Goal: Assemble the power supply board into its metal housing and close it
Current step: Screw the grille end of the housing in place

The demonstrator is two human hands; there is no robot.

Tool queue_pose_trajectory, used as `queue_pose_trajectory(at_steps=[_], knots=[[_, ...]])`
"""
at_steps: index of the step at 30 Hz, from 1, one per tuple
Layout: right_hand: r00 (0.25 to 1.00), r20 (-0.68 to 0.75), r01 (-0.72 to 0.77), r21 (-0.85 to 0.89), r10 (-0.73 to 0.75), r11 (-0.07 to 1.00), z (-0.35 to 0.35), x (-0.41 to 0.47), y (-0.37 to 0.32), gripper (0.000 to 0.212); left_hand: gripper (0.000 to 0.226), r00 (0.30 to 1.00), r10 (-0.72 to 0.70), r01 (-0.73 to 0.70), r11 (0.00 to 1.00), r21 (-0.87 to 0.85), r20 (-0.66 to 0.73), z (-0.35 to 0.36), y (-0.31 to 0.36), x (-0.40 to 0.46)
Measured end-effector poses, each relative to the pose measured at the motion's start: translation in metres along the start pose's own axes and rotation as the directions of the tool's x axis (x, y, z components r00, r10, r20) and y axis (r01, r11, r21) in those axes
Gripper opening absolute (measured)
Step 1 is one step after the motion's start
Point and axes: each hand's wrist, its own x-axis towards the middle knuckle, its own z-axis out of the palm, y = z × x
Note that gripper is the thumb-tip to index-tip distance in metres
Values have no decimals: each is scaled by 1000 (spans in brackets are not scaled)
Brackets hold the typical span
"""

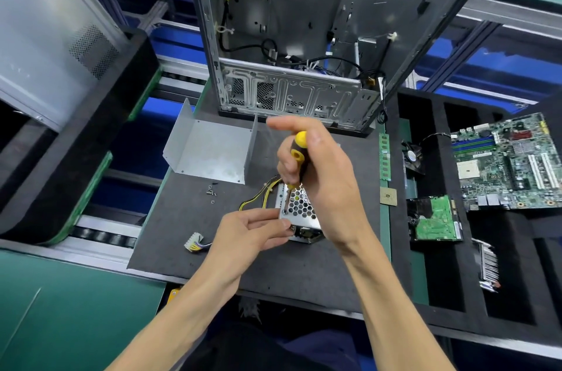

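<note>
Two hands work over the housing (299,209), which lies on the dark mat (188,249) in front of the open case (292,36). The right hand (316,170) curls round the screwdriver (296,164), its tip set on a screw (285,212) at the housing's near-left corner, index finger sticking out straight. The left hand (252,230) pinches that same corner. Yellow and black wires (258,194) run out to the left, near loose screws (211,191) and the cover (209,148). A motherboard (511,164) lies well right.
</note>
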Motion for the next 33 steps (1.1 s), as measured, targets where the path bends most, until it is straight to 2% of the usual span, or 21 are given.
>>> queue_pose_trajectory(at_steps=[2, 6, 9, 11, 14, 16, 18, 19, 21, 27, 33], knots=[[1000, 12, -5, -9, 5, 1000, 0, -2, 2, 35, 36, 1000, -8, 8, 1000, -6, 0, -1, 0, 0], [998, -20, 60, -74, -62, 995, 2, -9, 1, 21, 37, 1000, -6, 6, 1000, 8, 19, -1, 1, 0], [997, -11, 75, -55, -76, 996, 5, -6, 0, 9, 37, 1000, -1, 1, 1000, 28, 17, -1, 1, 0], [998, -19, 63, -44, -64, 997, 10, -3, 3, 11, 36, 999, 5, -8, 998, 64, 40, -3, 1, 1], [992, -119, 50, 13, -48, 999, 10, 0, 11, 21, 24, 996, 30, -44, 986, 163, 82, -17, 1, 10], [974, -220, 85, 121, -57, 989, 2, 5, 11, 24, 8, 991, 123, -110, 965, 239, -42, -37, -2, 23], [954, -297, 137, 325, -36, 936, -10, 12, 7, 30, 7, 926, 313, -173, 849, 500, -211, -65, -8, 44], [947, -320, 151, 429, -6, 890, -16, 15, 6, 34, 8, 880, 398, -158, 759, 632, -258, -79, -11, 54], [932, -352, 154, 586, 79, 795, -24, 20, 4, 39, 10, 827, 483, -113, 643, 758, -287, -100, -17, 72], [882, -391, 155, 768, 264, 621, -31, 21, 15, 36, 13, 797, 585, -160, 448, 880, -153, -117, -26, 101], [867, -394, 156, 797, 306, 584, -28, 21, 22, 34, 10, 791, 606, -183, 363, 913, -82, -122, -28, 106]])
